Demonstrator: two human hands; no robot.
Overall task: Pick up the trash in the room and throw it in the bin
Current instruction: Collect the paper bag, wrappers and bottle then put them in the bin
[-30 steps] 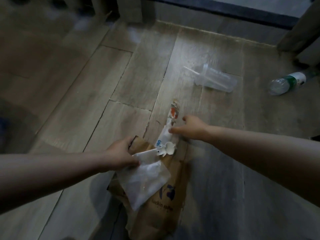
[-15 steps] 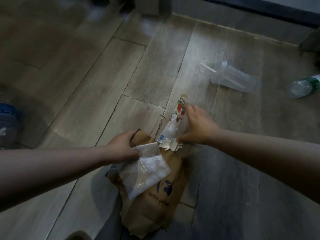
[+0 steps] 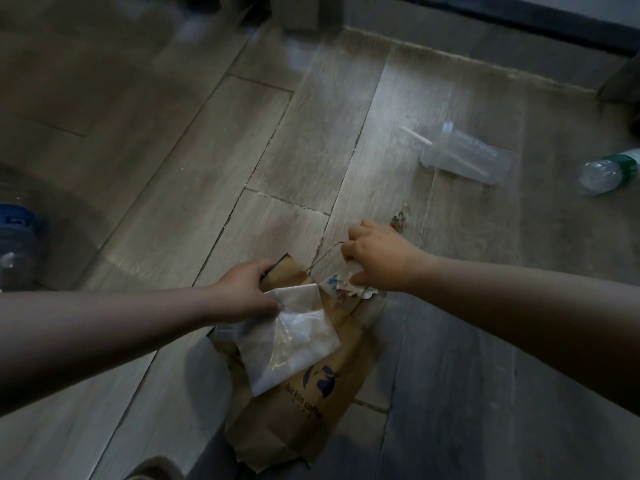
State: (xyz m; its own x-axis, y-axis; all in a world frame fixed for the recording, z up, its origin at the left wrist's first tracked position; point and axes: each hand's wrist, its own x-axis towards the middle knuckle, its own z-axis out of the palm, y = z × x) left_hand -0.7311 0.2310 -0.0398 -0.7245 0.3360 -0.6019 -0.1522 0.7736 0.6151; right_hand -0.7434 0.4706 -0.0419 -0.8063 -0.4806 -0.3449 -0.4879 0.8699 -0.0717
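My left hand grips the top edge of a brown paper coffee bag together with a white plastic wrapper that hangs over the bag's front. My right hand is closed around a crumpled printed wrapper at the bag's mouth; the wrapper's far end sticks out past my fingers. A clear plastic cup with a straw lies on its side on the wooden floor beyond. No bin is in view.
A clear water bottle with a green label lies at the right edge. A large blue-capped water jug stands at the left edge. A dark baseboard and furniture legs line the far side of the floor.
My right hand has closed on the printed wrapper and bunched it up toward the bag's mouth; before, the wrapper lay stretched flat on the floor. The left hand keeps its hold on the bag.
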